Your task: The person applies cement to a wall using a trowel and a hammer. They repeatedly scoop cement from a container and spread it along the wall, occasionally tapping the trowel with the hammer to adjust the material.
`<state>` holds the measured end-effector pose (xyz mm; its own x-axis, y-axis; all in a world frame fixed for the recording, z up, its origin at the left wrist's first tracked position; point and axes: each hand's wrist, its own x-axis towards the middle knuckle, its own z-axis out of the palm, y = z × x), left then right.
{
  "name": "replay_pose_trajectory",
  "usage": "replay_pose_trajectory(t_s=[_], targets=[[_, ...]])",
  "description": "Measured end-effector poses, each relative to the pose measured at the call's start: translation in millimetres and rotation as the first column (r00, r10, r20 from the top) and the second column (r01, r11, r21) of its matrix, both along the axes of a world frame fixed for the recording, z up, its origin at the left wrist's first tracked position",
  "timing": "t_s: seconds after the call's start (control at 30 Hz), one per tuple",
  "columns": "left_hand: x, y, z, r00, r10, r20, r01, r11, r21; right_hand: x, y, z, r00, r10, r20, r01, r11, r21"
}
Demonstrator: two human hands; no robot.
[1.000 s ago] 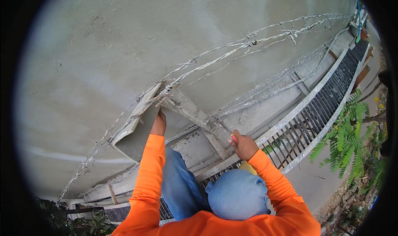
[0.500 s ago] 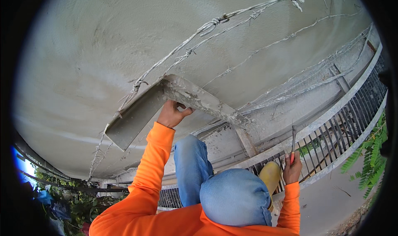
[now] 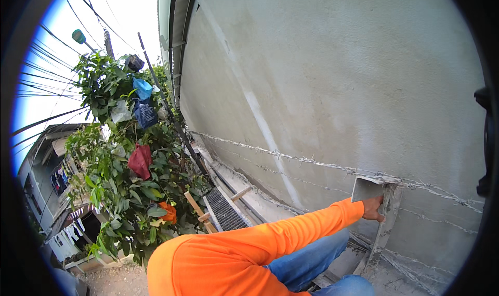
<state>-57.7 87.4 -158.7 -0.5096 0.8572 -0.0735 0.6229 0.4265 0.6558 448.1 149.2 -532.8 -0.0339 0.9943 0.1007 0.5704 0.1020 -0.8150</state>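
My left hand [image 3: 372,208] reaches out to the right, its orange-sleeved arm stretched. It is closed on the inner edge of an L-shaped grey board [image 3: 388,226], crusted with dried mortar. The board's short panel [image 3: 364,189] juts out above my wrist, and its long leg runs down along the wall side. Barbed wire [image 3: 332,164] passes right behind the board's top. Part of my fingers is hidden by the board. My right hand is out of view.
The plastered wall [image 3: 322,88] fills the right side. Below it lies a slatted metal grating [image 3: 224,210] with wooden bars [image 3: 200,211]. A leafy bush [image 3: 119,166] hung with plastic bags stands on the left, beyond a leaning pole [image 3: 171,108]. My jean-clad knees [image 3: 312,259] are bent.
My view has swung left and up, bringing in the bush, sky and houses. My left hand stays on the board. My right hand, which held a red-handled tool, has left the view.
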Motion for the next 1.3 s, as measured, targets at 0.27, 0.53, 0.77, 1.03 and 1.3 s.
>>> replay_pose_trajectory(t_s=[0.27, 0.53, 0.77, 1.03, 1.3], targets=[[-14, 6, -15, 0.969, -0.041, -0.244, 0.029, 0.998, -0.054, -20, 59, -67, 0.970, 0.201, -0.134, -0.165, 0.957, 0.240], [9, -8, 19, 0.960, -0.073, -0.270, 0.063, 0.997, -0.045, 13, 74, 30, 0.976, -0.151, 0.156, 0.122, 0.976, 0.183], [12, -2, 25, 0.981, -0.031, -0.192, 0.032, 0.999, 0.003, 51, 63, 74, 0.822, 0.020, 0.569, -0.064, 0.996, 0.059], [12, -7, 22, 0.974, -0.041, -0.223, 0.055, 0.997, 0.055, 30, 71, 81, 0.763, 0.190, 0.618, -0.248, 0.969, 0.008], [11, -7, 17, 0.987, -0.034, -0.160, 0.051, 0.994, 0.100, 38, 72, 76, 0.796, 0.280, 0.536, -0.302, 0.952, -0.049]])
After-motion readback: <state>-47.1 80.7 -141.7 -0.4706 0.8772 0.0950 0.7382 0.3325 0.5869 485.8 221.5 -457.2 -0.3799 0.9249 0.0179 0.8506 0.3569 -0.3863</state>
